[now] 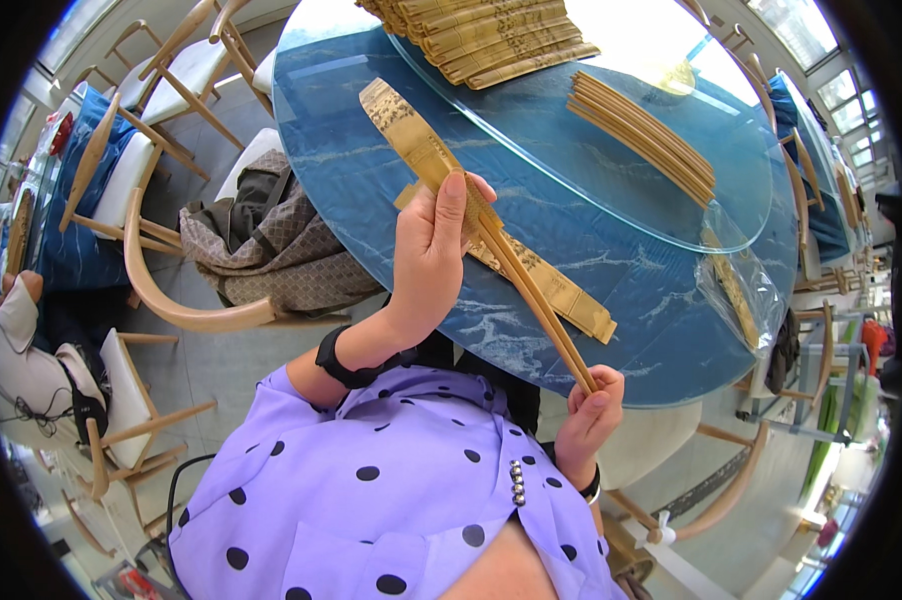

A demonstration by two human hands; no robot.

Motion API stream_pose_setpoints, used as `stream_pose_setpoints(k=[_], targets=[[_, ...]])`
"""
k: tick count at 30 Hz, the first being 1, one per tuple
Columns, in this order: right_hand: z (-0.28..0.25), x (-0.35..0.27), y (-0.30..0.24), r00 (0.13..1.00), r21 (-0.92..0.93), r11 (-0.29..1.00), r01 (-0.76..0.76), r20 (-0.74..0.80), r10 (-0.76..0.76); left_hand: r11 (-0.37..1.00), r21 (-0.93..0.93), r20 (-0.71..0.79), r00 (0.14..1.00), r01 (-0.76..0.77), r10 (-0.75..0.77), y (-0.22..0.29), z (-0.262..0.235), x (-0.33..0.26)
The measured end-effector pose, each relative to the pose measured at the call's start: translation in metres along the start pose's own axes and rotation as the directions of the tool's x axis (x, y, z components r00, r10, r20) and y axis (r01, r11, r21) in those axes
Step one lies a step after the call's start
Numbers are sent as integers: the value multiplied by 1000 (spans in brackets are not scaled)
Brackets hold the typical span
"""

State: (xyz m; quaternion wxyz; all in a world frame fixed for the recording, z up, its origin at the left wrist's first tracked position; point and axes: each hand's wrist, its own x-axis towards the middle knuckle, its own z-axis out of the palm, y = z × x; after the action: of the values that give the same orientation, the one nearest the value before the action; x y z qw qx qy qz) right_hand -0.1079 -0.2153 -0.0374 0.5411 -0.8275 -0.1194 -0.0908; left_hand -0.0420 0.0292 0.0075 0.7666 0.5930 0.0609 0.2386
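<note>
My left hand (433,235) is closed around a gold patterned paper sleeve (408,130), which slants up and away to the left. From the sleeve's lower end a pair of light-brown chopsticks (533,295) runs down to the right. My right hand (588,415) pinches their near ends between thumb and fingers. How far the sticks reach inside the sleeve is hidden by my left hand. Under them, another gold sleeve (571,300) lies flat on the blue marbled tablecloth (341,160), touching no hand that I can see.
A pile of gold sleeves (486,40) and a row of several chopsticks (643,140) lie on the glass turntable (571,190). A clear plastic bag (741,285) rests at the table's right. A chair (201,315) with a patterned jacket (271,240) stands left; another person (46,350) sits farther left.
</note>
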Motion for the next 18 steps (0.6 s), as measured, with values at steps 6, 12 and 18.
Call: stream_pose_setpoints(k=[6, 12, 18], targets=[[-11, 2, -3, 977, -244, 952, 186, 144, -154, 999, -22, 18, 999, 26, -26, -1, 4, -9], [-13, 3, -6, 986, -216, 973, 88, 155, -55, 988, -111, 114, 989, 103, -90, -4, 2, -11], [-8, 3, -7, 979, -251, 955, 157, 164, -118, 986, -126, 131, 987, 109, -92, -10, 5, -23]])
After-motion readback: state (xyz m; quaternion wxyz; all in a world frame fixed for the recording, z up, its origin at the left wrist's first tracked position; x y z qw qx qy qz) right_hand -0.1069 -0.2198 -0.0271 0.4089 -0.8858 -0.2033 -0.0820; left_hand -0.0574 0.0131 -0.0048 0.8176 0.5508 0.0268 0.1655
